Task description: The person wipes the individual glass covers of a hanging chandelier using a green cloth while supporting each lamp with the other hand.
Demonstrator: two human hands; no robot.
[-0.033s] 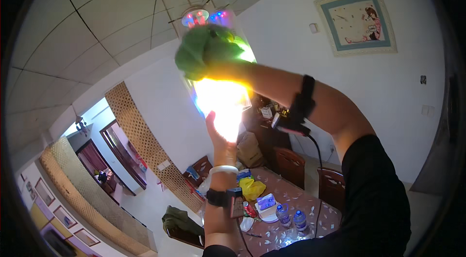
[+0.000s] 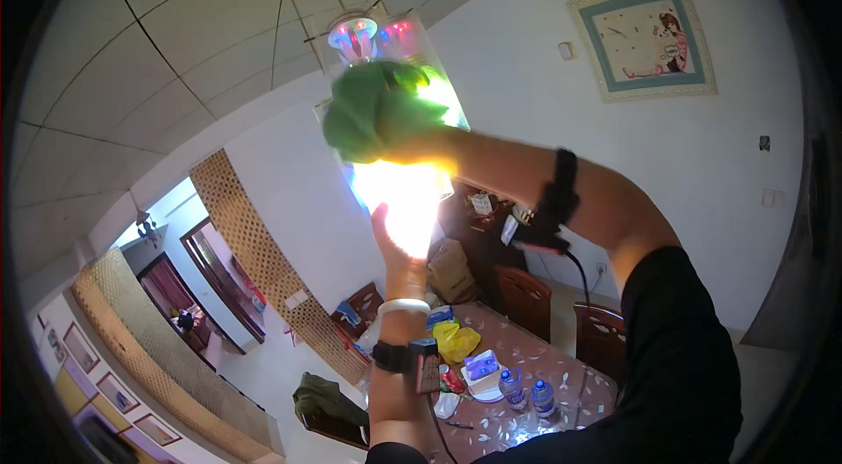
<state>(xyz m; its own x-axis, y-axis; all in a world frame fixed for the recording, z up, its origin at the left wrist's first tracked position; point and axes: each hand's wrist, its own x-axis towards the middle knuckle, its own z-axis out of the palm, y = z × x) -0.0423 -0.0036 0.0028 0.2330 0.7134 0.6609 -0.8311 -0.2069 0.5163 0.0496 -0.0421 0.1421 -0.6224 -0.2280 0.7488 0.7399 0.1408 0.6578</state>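
The rag (image 2: 373,113) is soft matt cloth, the lamp (image 2: 405,192) looks clear and glossy, glass or plastic, can't tell. Bag (image 2: 454,343) looks like crinkly plastic, bottles (image 2: 512,389) shiny plastic, chairs (image 2: 524,299) glossy wood.

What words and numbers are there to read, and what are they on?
None can be read clearly.
Wall clock: marks too small.
Two bottles on the table: labels too small.
Red can: too small and blurred.
Blue packet: too small.
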